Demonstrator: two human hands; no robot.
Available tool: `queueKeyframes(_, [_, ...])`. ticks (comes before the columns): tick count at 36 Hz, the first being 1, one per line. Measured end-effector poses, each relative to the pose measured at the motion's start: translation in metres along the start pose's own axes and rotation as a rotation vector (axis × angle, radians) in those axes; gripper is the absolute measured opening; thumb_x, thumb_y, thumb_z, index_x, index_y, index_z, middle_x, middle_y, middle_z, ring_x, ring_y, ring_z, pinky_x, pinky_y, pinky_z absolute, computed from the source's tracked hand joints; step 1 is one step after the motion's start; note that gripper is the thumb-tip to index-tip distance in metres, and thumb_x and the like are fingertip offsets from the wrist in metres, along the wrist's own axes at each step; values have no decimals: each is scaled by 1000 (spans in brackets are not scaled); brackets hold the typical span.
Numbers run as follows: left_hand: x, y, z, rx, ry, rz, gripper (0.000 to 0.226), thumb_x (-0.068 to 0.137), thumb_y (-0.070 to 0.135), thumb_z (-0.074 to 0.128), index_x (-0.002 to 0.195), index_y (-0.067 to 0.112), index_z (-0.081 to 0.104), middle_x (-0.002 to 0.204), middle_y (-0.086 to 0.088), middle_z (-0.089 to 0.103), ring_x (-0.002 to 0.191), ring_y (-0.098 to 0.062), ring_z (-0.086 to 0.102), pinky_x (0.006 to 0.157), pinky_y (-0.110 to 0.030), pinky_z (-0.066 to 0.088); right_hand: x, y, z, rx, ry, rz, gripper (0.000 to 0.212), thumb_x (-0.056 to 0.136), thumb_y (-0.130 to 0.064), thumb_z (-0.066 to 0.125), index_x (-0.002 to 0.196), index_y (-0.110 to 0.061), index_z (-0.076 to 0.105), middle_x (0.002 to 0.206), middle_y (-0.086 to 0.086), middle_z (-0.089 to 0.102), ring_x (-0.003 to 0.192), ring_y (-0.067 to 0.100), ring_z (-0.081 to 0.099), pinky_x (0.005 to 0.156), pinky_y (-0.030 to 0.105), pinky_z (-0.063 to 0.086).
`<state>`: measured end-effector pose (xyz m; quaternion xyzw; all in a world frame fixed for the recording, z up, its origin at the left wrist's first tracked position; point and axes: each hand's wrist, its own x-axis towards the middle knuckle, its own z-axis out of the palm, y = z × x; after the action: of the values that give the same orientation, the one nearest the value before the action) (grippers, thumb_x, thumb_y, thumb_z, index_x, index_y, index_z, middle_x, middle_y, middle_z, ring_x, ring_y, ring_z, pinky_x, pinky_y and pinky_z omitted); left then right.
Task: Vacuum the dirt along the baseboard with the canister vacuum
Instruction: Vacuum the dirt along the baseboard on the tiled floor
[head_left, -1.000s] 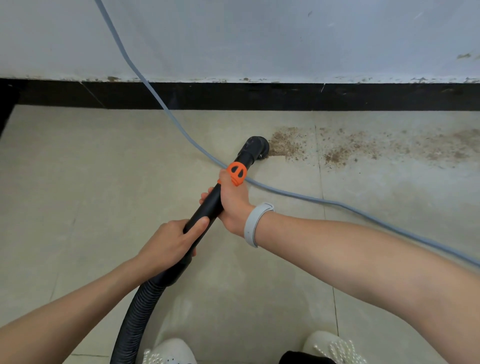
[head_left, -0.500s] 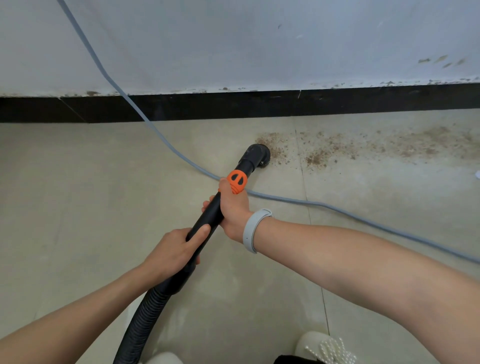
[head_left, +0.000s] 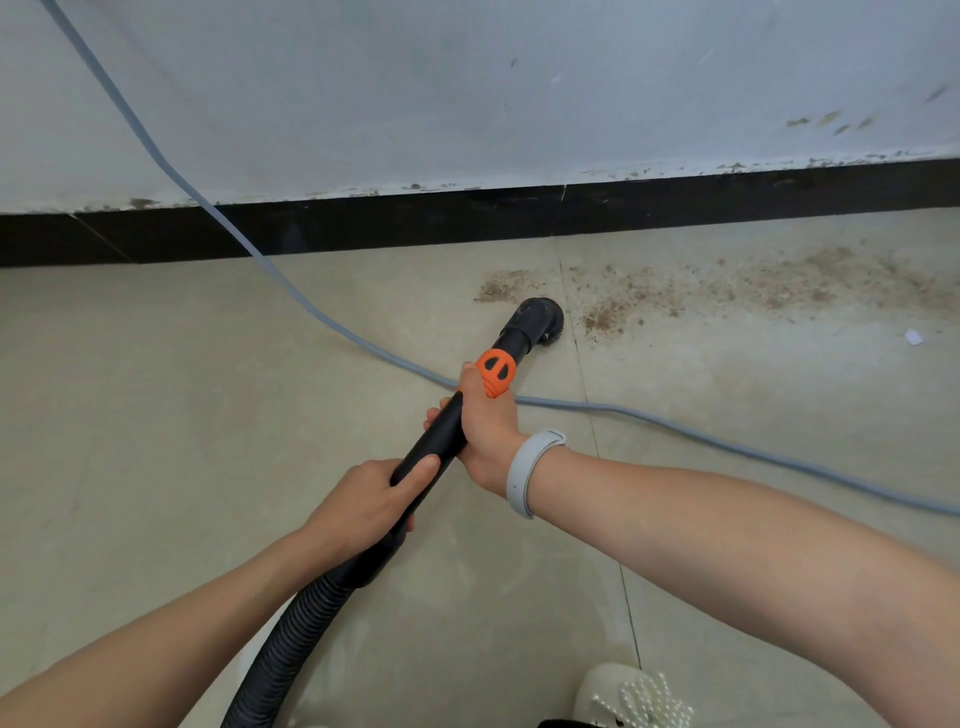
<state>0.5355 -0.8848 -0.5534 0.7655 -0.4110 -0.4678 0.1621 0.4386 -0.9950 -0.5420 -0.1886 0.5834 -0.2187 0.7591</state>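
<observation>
Both hands hold a black vacuum wand (head_left: 441, 436) that slants up and right. My left hand (head_left: 363, 501) grips its lower end, just above the ribbed black hose (head_left: 291, 644). Higher up, my right hand (head_left: 485, 423) grips the wand beneath an orange collar (head_left: 496, 371). The black nozzle (head_left: 537, 317) rests on the beige tile floor at the left end of a band of brown dirt (head_left: 727, 291). That dirt runs rightward, a short way in front of the black baseboard (head_left: 519, 215).
A grey power cord (head_left: 322, 317) drops from the upper left along the white wall, crosses the floor under the wand and trails off to the right. A small white scrap (head_left: 913, 336) lies right of the dirt. One white beaded shoe (head_left: 631, 696) shows at the bottom edge.
The nozzle has moved right into the dirt, and the left patch is thinner. My view has shifted right and tilted, so the baseboard now slopes across the frame.
</observation>
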Motion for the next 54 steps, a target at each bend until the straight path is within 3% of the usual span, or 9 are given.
queueKeyframes(10, [2,8,10,27,-19,8,54,95,56,41,71,11,59,62,1,71,56,-16,66,66,-30,54,4,1,-18,26,34,-13,20,98,-33,52,96,-13,47,75,8,53,60,21,59,67,37,57])
queueKeyframes(21, [26,23,-4,85,53,28,58,92,62,40,71,12,61,59,2,69,54,-13,66,70,-37,56,21,-23,0,46,69,-83,24,98,-30,49,84,-12,42,64,8,50,47,21,54,63,38,53])
queueKeyframes(30, [45,50,-4,128,105,32,56,90,66,38,71,18,58,61,3,69,57,-13,66,68,-32,54,36,-48,-2,96,111,-110,25,96,-31,52,83,-10,46,66,9,50,51,22,54,59,34,53])
queueKeyframes(38, [34,39,-18,72,210,25,56,91,62,40,69,15,62,58,4,68,56,-10,65,65,-30,52,27,-50,21,58,22,-116,23,97,-28,51,81,-12,45,67,8,49,55,22,52,60,34,53])
queueKeyframes(41, [25,29,-27,41,261,13,56,93,57,42,66,13,63,54,4,66,50,-3,60,58,-26,44,21,-44,39,23,-38,-106,22,97,-26,50,83,-12,44,66,8,47,54,21,50,58,33,52])
queueKeyframes(44, [12,13,-33,-23,269,-10,58,96,53,42,66,7,63,55,2,68,50,-6,61,60,-28,46,20,-30,55,-52,-82,-81,21,97,-28,50,86,-11,44,63,8,49,47,19,52,58,34,52])
queueKeyframes(51, [-7,-16,-40,-99,225,-93,64,98,49,38,66,2,66,54,0,67,50,-8,62,59,-25,43,18,3,82,-110,-105,31,30,96,-31,52,116,-11,44,65,7,49,48,20,53,49,27,51])
queueKeyframes(54, [-10,-19,-38,-114,204,-111,65,99,49,37,67,1,66,53,-1,67,49,-9,62,59,-23,43,18,8,82,-126,-105,25,28,96,-30,51,116,-12,43,66,7,48,49,19,53,51,29,51])
